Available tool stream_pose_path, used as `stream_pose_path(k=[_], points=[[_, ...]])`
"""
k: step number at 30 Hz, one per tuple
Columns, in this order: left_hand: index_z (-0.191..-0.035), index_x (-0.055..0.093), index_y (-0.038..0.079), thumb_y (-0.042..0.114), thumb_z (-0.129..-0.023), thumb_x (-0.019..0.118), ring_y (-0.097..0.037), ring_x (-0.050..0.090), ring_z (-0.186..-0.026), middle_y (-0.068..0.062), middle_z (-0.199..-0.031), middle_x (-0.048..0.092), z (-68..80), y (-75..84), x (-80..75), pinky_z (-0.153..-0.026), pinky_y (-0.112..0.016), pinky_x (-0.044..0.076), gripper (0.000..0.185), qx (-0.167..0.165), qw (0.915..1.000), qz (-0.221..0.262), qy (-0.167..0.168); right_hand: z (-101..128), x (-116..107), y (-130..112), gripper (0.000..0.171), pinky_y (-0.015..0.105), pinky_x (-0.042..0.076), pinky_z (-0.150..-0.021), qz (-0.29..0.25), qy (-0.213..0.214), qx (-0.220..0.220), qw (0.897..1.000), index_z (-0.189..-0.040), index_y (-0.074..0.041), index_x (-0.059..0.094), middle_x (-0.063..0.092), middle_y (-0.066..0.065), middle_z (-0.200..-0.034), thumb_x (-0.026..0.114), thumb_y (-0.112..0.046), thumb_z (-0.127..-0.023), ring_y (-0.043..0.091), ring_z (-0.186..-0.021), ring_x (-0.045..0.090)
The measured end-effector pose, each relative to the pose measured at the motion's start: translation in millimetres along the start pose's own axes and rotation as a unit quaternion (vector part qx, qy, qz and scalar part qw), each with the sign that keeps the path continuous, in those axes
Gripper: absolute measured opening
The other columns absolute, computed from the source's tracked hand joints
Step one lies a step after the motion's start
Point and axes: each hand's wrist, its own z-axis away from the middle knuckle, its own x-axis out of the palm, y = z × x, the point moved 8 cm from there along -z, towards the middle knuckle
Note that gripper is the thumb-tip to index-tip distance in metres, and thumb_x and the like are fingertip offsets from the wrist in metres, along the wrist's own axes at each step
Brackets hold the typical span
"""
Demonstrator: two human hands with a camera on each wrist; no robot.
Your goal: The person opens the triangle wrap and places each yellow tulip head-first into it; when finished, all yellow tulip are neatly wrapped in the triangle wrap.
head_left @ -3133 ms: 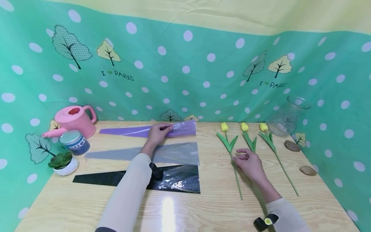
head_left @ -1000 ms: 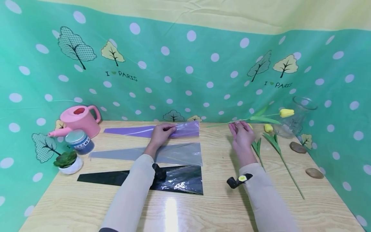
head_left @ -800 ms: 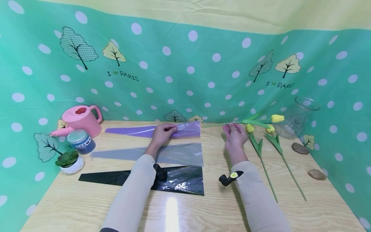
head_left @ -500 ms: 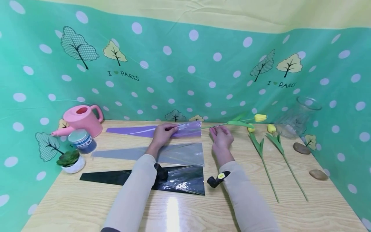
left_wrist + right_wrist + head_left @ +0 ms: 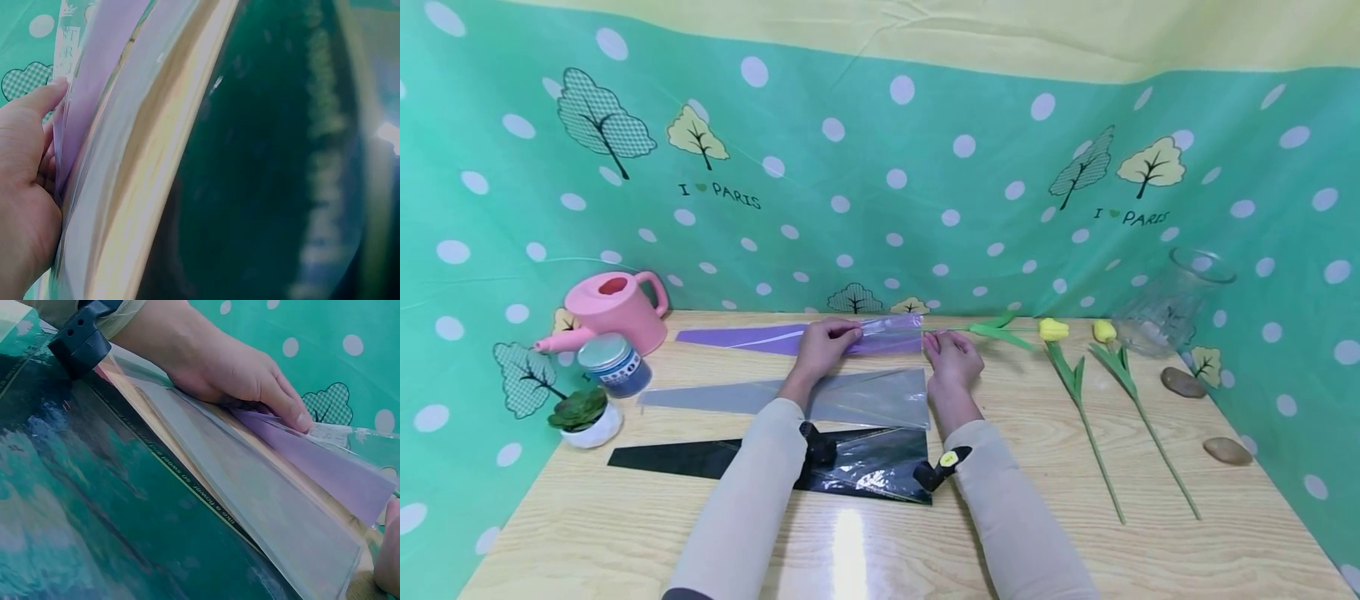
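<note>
Left hand (image 5: 817, 346) pinches purple sleeve (image 5: 790, 337) at table's 12 o'clock, right hand (image 5: 952, 360) grips tulip (image 5: 1000, 332) stem at its mouth; film looks slippery, flimsy—hold mouth edge.

Purple sleeve (image 5: 820, 337) flat at table's far edge; yellow tulip (image 5: 1007, 333) (stem toward sleeve's wide mouth) lying horiz.

Light wood-grain tabletop (image 5: 625, 533), glare spot; green polka-dot backdrop (image 5: 925, 208) w/ tree prints, yellow band (image 5: 1000, 33) on top.
</note>
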Motion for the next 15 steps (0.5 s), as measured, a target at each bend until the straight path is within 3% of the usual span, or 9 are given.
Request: stream_pose_path(k=[5,15], points=[[-0.112,0.080,0.010,0.022,-0.097,0.074,-0.029,0.068,-0.120,-0.011,-0.121,0.076,0.6,2.3,-0.1,-0.110,-0.044,0.050,0.021,0.001,1.0000,-0.005,-0.001,1.1,1.5,0.0,0.009,0.031,0.062,-0.088,0.011,0.003,-0.012,1.000,-0.099,-0.002,0.063,0.070,0.018,-0.102,0.068,0.003,-0.095,0.022,-0.088,0.076],[-0.113,0.080,0.011,0.024,-0.098,0.074,-0.028,0.068,-0.120,-0.010,-0.121,0.076,2.0,2.1,1.0,-0.109,-0.043,0.050,0.021,-0.012,0.9997,-0.020,-0.006,3.5,2.1,-0.9,0.024,0.031,0.062,-0.090,0.015,0.009,-0.020,1.000,-0.119,0.005,0.063,0.071,0.022,-0.111,0.068,0.002,-0.096,0.021,-0.087,0.074]])
